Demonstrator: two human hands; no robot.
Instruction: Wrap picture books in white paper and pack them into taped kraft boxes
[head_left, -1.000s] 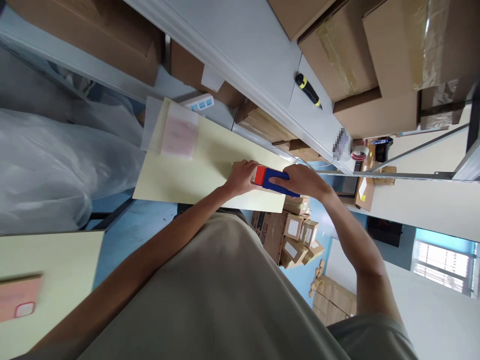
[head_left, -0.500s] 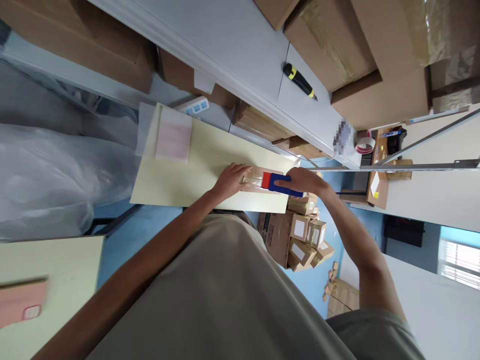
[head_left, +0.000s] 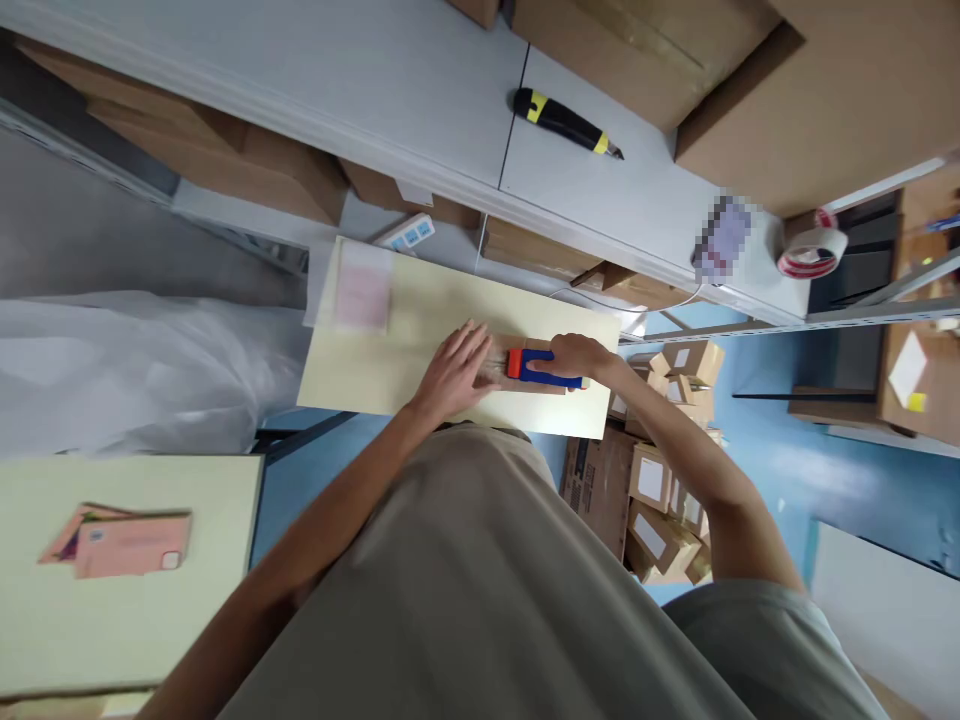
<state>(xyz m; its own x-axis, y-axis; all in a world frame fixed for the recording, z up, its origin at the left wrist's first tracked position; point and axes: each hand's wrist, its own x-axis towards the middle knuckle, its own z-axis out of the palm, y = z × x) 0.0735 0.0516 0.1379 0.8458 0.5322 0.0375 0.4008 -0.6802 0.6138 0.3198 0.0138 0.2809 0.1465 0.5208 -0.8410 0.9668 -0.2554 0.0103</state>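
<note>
My right hand point(head_left: 574, 355) is closed around the blue handle of a red and blue tape dispenser point(head_left: 541, 368), which lies across a small brown cardboard box point(head_left: 525, 365) on the pale yellow table point(head_left: 420, 330). My left hand point(head_left: 457, 368) lies flat on the left end of the box with its fingers spread. Most of the box is hidden under the two hands and the dispenser.
A pink sheet of paper point(head_left: 361, 290) lies at the table's far left corner beside a white power strip point(head_left: 409, 232). A black and yellow utility knife point(head_left: 564, 120) and a tape roll point(head_left: 814, 250) lie on the grey shelf. Small labelled cartons point(head_left: 660, 480) are piled on the blue floor. A pink item point(head_left: 124, 540) rests on a second table.
The dispenser has slid rightward along the box, uncovering more of its top. My left hand has flattened onto the box's left end. The camera view has tilted and shifted.
</note>
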